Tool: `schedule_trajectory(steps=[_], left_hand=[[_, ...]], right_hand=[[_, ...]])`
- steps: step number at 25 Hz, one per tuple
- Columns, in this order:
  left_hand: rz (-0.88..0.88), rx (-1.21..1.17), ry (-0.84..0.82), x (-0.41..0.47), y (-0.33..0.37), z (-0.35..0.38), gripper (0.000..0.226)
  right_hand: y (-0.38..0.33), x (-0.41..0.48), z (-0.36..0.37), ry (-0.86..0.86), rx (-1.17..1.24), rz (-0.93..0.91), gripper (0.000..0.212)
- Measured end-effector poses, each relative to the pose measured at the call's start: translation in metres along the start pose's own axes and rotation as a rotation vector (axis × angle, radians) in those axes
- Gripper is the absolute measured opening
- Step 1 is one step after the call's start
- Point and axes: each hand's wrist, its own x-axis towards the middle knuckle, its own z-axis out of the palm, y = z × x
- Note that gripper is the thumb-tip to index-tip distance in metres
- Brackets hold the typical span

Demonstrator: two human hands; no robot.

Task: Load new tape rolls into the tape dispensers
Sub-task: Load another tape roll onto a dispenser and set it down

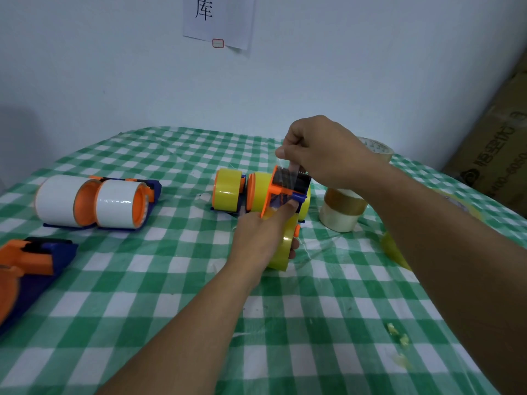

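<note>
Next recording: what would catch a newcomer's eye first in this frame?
The hands at centre stand out: the left hand grips a yellow roll in an orange-and-blue dispenser, while the right hand pinches the tape end above it. Two white rolls lie on the checked cloth to the left. A stack of rolls stands just right of the hands.

Two hands [262, 235] [322, 149], two white rolls [57, 198] [117, 203]
</note>
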Motion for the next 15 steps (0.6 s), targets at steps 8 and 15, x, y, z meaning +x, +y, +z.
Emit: schedule_trajectory(steps=[8,15], left_hand=[[-0.013,0.006,0.007,-0.0022,0.0020,0.0003,0.038],[0.007,0.032,0.027,-0.0058,0.0042,0.0005,0.033]], right_hand=[[0.0013,0.0016,-0.0009,-0.013,-0.003,-0.015,0.025],[0.0050,-0.0007,-0.0044,-0.023,0.077,-0.030,0.023]])
